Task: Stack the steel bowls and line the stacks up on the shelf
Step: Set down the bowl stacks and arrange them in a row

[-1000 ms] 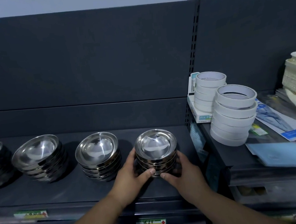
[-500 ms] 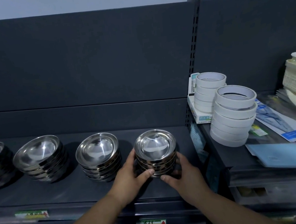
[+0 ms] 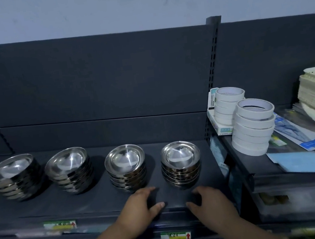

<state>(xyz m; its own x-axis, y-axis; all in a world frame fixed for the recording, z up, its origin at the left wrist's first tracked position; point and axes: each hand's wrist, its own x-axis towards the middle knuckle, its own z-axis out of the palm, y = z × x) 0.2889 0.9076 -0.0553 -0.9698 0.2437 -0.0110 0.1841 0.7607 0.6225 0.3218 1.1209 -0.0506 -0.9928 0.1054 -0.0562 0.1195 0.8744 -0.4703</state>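
We see four stacks of steel bowls in a row on the dark shelf (image 3: 83, 201), and both hands empty just in front of them. The left hand (image 3: 138, 208) and right hand (image 3: 209, 200) hover over the shelf's front edge, fingers loosely curled, gripping nothing. Directly beyond the gap between them stands the rightmost stack (image 3: 181, 164), upright, apart from both hands — the right hand looks slightly nearer to it. Just beyond the left hand's fingertips sits the second stack (image 3: 126, 168), its top bowl a little off-centre. Further off to the left of that hand stand the third stack (image 3: 70, 171) and the far-left stack (image 3: 14, 178), both blurred and seeming to lean. The row runs left to right across our reach, roughly parallel to the shelf edge. We judge the lining-up near done, any next nudge falling to the left hand. Off to the right of the right hand, rolls of white tape (image 3: 253, 128) rest on a neighbouring shelf.
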